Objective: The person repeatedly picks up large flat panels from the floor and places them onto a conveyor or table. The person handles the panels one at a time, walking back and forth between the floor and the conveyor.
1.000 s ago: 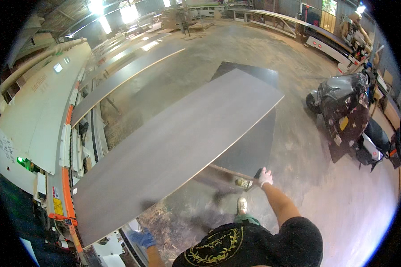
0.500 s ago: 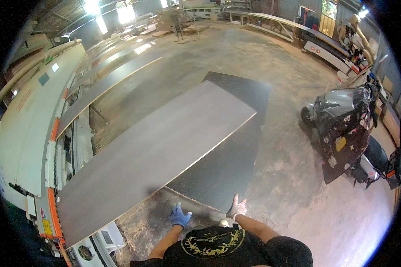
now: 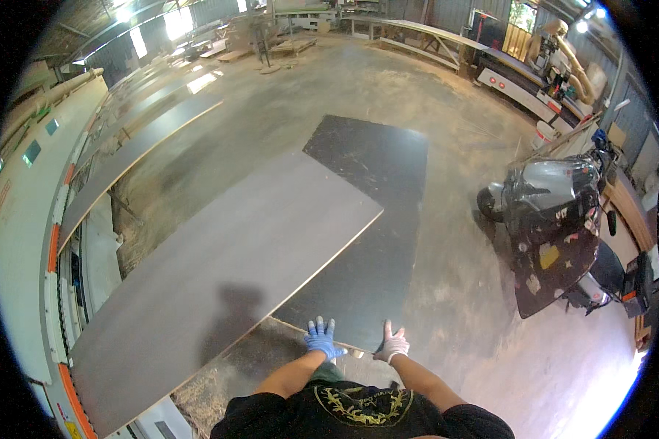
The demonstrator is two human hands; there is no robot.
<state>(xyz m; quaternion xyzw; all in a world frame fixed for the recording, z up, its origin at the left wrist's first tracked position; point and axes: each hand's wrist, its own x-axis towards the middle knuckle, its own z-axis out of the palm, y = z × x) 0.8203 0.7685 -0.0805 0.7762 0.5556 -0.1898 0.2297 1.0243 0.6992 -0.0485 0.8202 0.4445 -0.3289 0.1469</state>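
The head camera, left of a side-by-side pair, looks down and forward from close above the black shirt (image 3: 362, 418), with the hands (image 3: 320, 340) near the lower edge. Its wide fisheye view reaches across the floor (image 3: 359, 80) to the far windows (image 3: 179, 24), bending straight edges.

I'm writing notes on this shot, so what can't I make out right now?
In the head view:
- Dark panel: part covered by the grey board.
- Palms of the left hand and right hand: hidden by their gloved backs.
- Person's legs: mostly behind the black shirt.
- Clutter at the far end: too small.
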